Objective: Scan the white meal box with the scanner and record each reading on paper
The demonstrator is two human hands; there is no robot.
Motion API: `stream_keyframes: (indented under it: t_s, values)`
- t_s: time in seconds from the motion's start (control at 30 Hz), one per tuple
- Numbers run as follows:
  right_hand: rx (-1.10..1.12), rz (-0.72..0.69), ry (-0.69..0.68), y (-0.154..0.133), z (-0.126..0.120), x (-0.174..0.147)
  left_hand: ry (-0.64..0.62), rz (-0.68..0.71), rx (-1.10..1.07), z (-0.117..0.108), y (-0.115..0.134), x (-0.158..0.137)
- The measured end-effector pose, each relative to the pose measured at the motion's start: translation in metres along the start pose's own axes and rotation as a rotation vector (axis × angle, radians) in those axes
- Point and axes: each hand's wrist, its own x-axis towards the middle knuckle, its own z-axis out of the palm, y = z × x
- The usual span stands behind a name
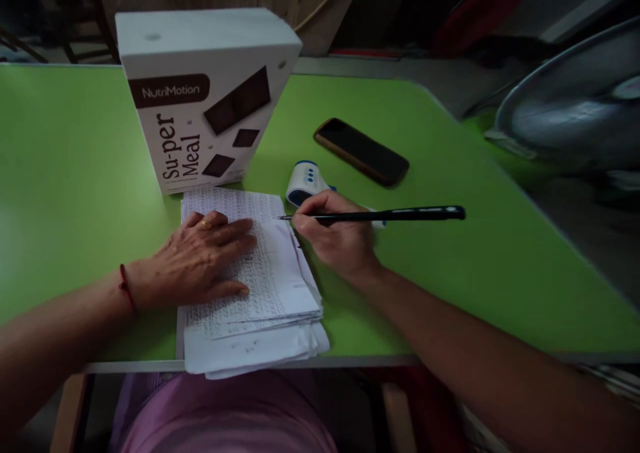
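Observation:
A stack of paper sheets [280, 280] covered in close handwriting lies at the table's front edge, its lower sheets reaching over the rim. My left hand [205, 256] rests flat on the top sheet with the fingers spread. Between the thumb and fingers of my right hand [340, 233] is a long black pen [420, 213], held nearly level. Its tip is at the upper right edge of the top sheet; whether it touches the paper I cannot tell. Just behind my right hand lies a white and blue device [305, 178], partly hidden by the hand.
A white NutriMotion box [210, 46] stands upright behind the papers. Further right, a dark phone [363, 150] in a brown case lies on the green table [450, 286]. A large metallic round object [575, 100] is beyond the table's right edge.

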Motion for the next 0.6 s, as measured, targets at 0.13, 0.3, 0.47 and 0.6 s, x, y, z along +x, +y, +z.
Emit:
stream_keyframes:
  t_s: [0.13,0.3,0.47,0.6]
  values:
    - [-0.119,-0.106,-0.019,0.0017,-0.0026,-0.0004,-0.018,-0.016,-0.008,-0.0008,-0.0002,-0.0001]
    - [-0.164,-0.147,-0.04,0.0032,-0.0027,0.0003,-0.016,-0.017,-0.004,0.0001,0.0001,0.0]
    - [-0.197,-0.126,-0.072,-0.0013,-0.0035,0.0012,-0.016,-0.012,0.0,-0.0001,-0.0006,0.0007]
    - [-0.21,-0.069,-0.098,-0.0055,-0.0042,0.0014,-0.002,-0.011,-0.002,0.0001,-0.0006,0.0009]
